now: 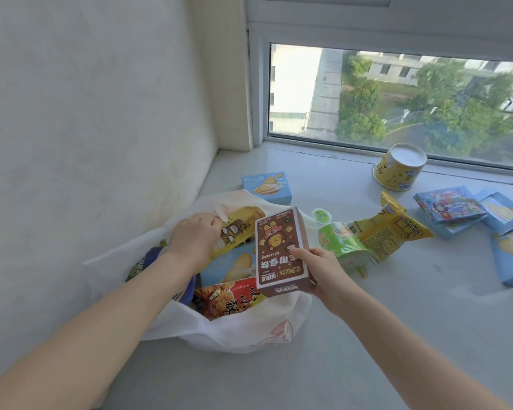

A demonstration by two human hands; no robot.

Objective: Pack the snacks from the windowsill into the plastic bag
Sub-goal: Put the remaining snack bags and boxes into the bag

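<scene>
A white plastic bag [249, 332] lies open on the windowsill by the left wall, holding a yellow packet [243, 220], a red packet [228, 300], a light blue box and dark packets. My left hand [194, 235] pinches the bag's far rim and holds it up. My right hand [314, 270] grips a brown snack box [279, 250] upright over the bag's right edge. On the sill lie a light blue box [268, 186], a small green cup [321, 216], a green tube [342, 242] and a yellow packet [391, 232].
Farther right on the windowsill [397, 321] are a yellow tub [399, 168] on its side near the window, a colourful flat box [449, 204] and light blue boxes [510, 247]. The wall stands close on the left, the window pane behind.
</scene>
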